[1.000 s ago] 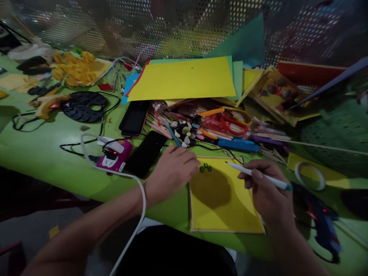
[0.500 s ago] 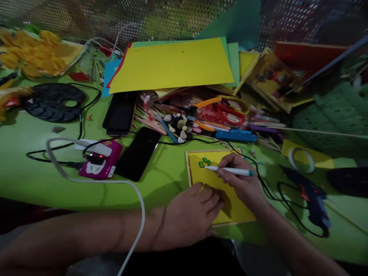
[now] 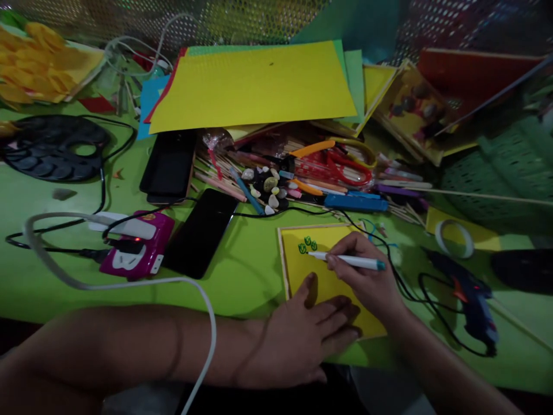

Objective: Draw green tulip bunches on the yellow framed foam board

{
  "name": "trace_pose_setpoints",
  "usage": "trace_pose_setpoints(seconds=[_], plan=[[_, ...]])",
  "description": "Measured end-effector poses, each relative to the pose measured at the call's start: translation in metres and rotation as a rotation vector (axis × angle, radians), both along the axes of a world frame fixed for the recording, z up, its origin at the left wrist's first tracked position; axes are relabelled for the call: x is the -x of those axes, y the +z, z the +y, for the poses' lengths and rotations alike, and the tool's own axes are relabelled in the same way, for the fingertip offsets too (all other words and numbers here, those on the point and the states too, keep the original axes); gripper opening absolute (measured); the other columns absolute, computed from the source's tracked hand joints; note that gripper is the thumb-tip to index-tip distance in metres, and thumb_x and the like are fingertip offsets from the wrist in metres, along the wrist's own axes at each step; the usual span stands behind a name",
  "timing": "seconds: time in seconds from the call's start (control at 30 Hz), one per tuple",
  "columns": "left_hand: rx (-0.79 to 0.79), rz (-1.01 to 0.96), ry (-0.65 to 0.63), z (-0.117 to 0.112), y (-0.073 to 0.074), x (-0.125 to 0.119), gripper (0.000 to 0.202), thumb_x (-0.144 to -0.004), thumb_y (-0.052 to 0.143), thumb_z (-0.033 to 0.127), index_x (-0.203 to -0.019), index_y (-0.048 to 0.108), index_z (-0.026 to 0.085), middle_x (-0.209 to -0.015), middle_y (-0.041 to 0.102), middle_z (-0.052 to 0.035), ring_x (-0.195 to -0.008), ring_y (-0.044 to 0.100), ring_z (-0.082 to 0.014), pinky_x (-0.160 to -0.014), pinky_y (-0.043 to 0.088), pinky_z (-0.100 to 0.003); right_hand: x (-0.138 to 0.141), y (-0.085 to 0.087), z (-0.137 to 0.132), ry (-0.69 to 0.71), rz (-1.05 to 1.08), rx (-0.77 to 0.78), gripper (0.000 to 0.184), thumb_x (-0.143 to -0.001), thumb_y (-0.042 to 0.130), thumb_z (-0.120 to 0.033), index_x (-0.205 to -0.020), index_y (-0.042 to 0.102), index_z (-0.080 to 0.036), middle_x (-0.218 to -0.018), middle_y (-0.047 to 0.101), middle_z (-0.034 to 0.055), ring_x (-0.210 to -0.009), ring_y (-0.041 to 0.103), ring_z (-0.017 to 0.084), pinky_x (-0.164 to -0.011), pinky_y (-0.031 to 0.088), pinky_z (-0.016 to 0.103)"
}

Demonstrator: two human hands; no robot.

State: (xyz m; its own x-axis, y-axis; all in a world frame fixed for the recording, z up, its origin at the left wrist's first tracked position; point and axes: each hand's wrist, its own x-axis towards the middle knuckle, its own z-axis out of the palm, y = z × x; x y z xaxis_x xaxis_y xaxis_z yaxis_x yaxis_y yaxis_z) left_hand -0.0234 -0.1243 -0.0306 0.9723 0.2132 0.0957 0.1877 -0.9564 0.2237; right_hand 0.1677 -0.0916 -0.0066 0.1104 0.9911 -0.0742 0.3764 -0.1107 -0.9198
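A small yellow board (image 3: 302, 268) with a wooden rim lies on the green table near its front edge. Small green marks (image 3: 307, 245) sit at the board's top left. My right hand (image 3: 367, 279) pinches a white marker (image 3: 345, 260) with a teal end, its tip at those marks. Lying flat with fingers spread, my left hand (image 3: 302, 337) presses on the board's lower edge.
A black phone (image 3: 201, 230), a pink device (image 3: 138, 253) with a white cable, a blue glue gun (image 3: 473, 300), a tape roll (image 3: 453, 237), red scissors (image 3: 341, 167), pebbles (image 3: 268, 190), sticks, coloured paper sheets (image 3: 254, 86) and a green basket (image 3: 496, 173) crowd the table.
My left hand came back from the far side of the board and settled flat on its near edge. My right hand brought the marker tip to the green marks. The view shifted.
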Motion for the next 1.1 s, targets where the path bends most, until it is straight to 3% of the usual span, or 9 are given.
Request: trace_pose_setpoints(seconds=[0.33,1.1], plan=[[-0.024,-0.019,0.008,-0.0030,-0.0075,-0.0021,0.074,-0.099,0.054,0.061,-0.161,0.039,0.025,-0.169,0.040,-0.0053,-0.158,0.028,-0.0262,-0.125,0.029,-0.065,-0.0014,-0.0018,-0.0016,0.022,-0.038,-0.002,0.016,-0.083,0.074,-0.029,-0.080,0.060,-0.022,-0.065,0.063,-0.0008,-0.054,0.057,0.015,-0.049,0.044,0.025],[-0.025,-0.028,0.020,-0.0034,-0.0074,-0.0001,0.069,-0.100,0.053,0.061,-0.160,0.041,0.028,-0.169,0.041,-0.0040,-0.159,0.026,-0.0261,-0.125,0.030,-0.065,0.0021,0.0057,0.0003,0.034,-0.111,0.019,0.015,-0.079,0.072,-0.028,-0.075,0.060,-0.022,-0.061,0.060,-0.0024,-0.051,0.051,0.012,-0.047,0.041,0.024]])
